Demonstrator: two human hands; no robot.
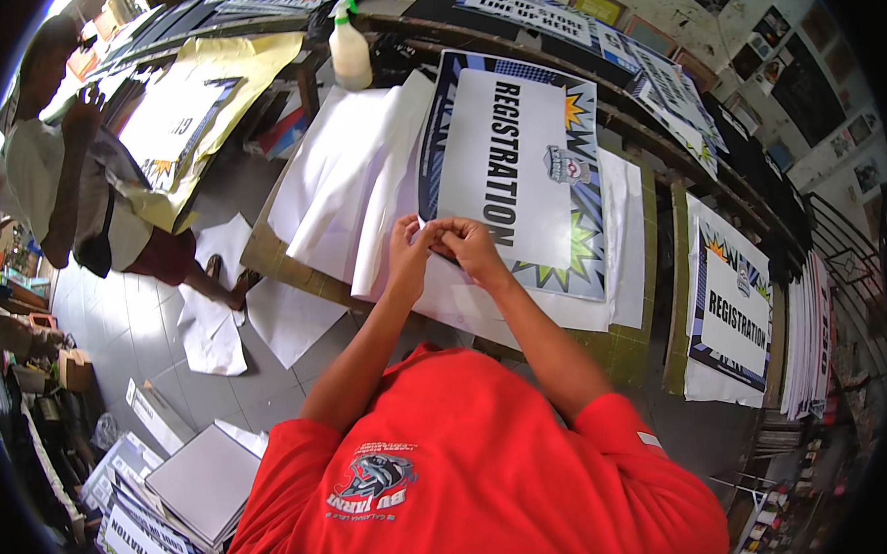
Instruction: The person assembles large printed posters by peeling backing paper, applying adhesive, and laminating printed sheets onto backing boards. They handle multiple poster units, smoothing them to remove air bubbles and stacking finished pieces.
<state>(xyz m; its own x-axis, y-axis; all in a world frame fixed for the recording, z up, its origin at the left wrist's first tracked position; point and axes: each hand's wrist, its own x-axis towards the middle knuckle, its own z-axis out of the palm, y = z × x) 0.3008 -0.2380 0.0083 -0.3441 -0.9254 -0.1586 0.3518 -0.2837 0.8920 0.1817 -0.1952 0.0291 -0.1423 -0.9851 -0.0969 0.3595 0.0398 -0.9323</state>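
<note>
Red shirt: it fills the lower middle of the frame; the wearer's forearms reach upward from it.
Left hand (409, 254) and right hand (470, 246): together, fingertips meeting at the poster's near left corner; what they pinch, I cannot tell.
Poster (518, 165): in the upper middle of the frame, lying mostly flat over white sheets.
Progress: the spreading looks done, in my judgement; the corner under the fingers seems not settled. The hands hide how much is left.
Loose white sheet (376, 211): curled, just left of the poster.
Worktop (649, 268): olive green, showing at the right of the sheets.
Floor (138, 310): grey tiles at the left, with white papers (213, 327) lying on it.
Second poster (732, 299): at the right of the frame, on another board.
Spray bottle (351, 53): upright, beyond the white sheet.
Co-worker (134, 206): upper left, near a yellow sheet (246, 63).
Wall (805, 162): upper right, with pictures.
</note>
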